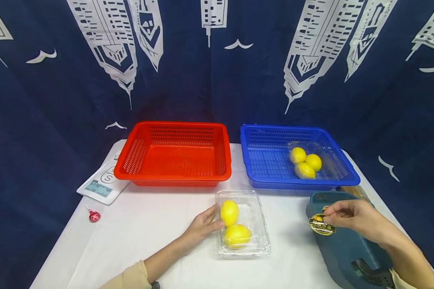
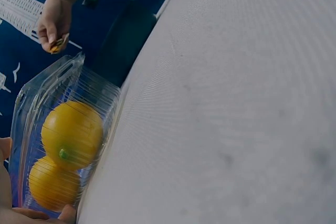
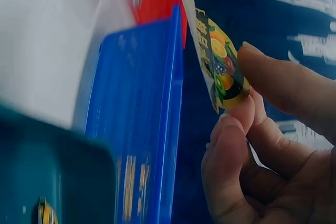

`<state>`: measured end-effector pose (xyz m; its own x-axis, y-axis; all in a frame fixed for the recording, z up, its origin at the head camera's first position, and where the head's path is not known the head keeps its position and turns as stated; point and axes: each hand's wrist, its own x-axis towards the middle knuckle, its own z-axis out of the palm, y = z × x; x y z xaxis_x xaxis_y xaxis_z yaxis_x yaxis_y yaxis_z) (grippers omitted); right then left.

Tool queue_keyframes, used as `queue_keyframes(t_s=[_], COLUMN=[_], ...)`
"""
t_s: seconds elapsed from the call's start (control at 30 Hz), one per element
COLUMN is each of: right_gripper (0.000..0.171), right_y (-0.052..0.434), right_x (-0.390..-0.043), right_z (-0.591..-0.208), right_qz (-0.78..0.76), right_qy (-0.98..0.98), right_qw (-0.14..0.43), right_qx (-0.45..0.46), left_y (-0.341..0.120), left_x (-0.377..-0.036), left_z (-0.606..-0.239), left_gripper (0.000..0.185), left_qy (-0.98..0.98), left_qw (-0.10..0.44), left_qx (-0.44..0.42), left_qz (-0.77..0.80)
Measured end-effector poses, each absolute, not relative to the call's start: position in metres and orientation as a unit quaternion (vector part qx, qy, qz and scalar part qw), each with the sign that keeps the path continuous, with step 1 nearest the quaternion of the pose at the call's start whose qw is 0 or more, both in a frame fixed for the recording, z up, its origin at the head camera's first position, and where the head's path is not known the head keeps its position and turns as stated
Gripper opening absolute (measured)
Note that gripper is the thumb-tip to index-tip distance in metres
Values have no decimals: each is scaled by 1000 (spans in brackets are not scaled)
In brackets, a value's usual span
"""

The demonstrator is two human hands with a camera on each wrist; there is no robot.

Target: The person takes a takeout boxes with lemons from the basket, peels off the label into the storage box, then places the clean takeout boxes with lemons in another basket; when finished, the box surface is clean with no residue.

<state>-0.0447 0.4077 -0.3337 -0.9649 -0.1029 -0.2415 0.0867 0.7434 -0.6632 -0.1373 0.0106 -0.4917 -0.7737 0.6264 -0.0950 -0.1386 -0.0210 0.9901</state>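
Sticker [image 1: 322, 224], round and fruit-printed, is pinched by the right hand [image 1: 351, 218] over a teal dispenser [image 1: 341, 241] at 4 o'clock. The left hand [image 1: 202, 225], fingers extended, touches the clear clamshell [image 1: 254, 224] of two lemons [image 1: 229, 212].

Left wrist: lemons [image 2: 71, 132] inside clamshell [image 2: 42, 90].

Right wrist: thumb and fingertips [image 3: 228, 129] nip the sticker [image 3: 215, 56] beside the blue basket [image 3: 136, 103].

Staged recording set-up, not a home or shop — white-covered table [image 1: 137, 237] closed in behind and at both sides by navy skyscraper-print curtain [image 1: 209, 88]; red basket [image 1: 173, 154] and blue basket [image 1: 296, 158] side by side mid-frame.
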Motion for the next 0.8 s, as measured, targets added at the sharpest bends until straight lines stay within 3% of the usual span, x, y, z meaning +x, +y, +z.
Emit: queue_keyframes(t_s=[0.43, 0.8], right_gripper=[25, 18], right_y=[449, 470], right_x=[-50, -65], right_z=[-345, -393], right_qz=[-282, -316], right_qy=[948, 937], right_qw=[143, 149], right_qx=[29, -21], left_y=[11, 10], left_x=[-139, -137], left_z=[-492, -489], left_gripper=[87, 86], left_qy=[642, 644], left_qw=[279, 279], left_qx=[193, 186], left_qz=[687, 688])
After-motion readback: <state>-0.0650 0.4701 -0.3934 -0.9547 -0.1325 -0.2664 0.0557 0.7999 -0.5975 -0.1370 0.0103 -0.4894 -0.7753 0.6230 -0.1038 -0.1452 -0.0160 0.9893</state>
